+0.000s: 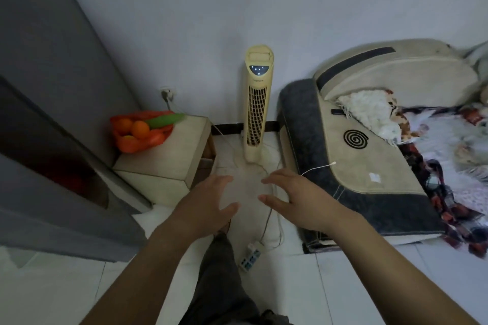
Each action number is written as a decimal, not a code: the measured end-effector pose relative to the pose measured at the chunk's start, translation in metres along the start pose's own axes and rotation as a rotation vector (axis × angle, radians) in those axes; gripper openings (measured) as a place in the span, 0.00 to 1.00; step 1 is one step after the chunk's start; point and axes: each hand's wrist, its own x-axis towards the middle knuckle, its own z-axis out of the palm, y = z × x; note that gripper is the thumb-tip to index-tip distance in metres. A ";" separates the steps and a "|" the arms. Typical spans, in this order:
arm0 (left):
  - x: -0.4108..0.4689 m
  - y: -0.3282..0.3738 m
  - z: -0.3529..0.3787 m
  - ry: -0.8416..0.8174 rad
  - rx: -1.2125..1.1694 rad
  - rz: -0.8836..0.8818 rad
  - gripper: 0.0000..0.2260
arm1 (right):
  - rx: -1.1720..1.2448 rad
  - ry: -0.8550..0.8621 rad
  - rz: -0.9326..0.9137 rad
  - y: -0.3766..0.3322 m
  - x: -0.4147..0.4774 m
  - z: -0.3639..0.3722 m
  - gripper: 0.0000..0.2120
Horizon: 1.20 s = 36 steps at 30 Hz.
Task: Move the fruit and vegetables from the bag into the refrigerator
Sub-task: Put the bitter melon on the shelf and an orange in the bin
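Bag (pixel 140 130) full on cabinet (pixel 171 158), fridge (pixel 52 66) ajar; transfer not started, I'd say. My left hand (pixel 208 203) and right hand (pixel 298 200) empty, fingers spread.

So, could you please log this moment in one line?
left hand: empty | right hand: empty | bag: filled, on side table | refrigerator: beside it

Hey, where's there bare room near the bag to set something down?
The cabinet top is bare in front and right of the orange bag. White floor tiles by the refrigerator are bare too. Crowded: before the fan, cords and power strip.
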 end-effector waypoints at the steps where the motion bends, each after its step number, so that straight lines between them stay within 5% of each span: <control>1: 0.010 0.002 -0.002 -0.002 -0.006 -0.008 0.28 | 0.002 -0.005 -0.008 0.004 0.008 -0.005 0.23; 13: 0.261 0.000 -0.064 -0.130 -0.048 -0.001 0.25 | -0.009 0.081 0.115 0.088 0.195 -0.068 0.17; 18: 0.352 -0.061 -0.140 -0.146 0.064 -0.071 0.26 | -0.023 0.035 0.168 0.087 0.326 -0.078 0.19; 28: 0.358 -0.225 -0.198 -0.015 0.048 -0.459 0.21 | -0.177 -0.360 -0.177 -0.013 0.532 -0.023 0.23; 36: 0.376 -0.304 -0.191 0.039 -0.059 -0.646 0.22 | -0.191 -0.472 -0.291 -0.044 0.637 0.024 0.22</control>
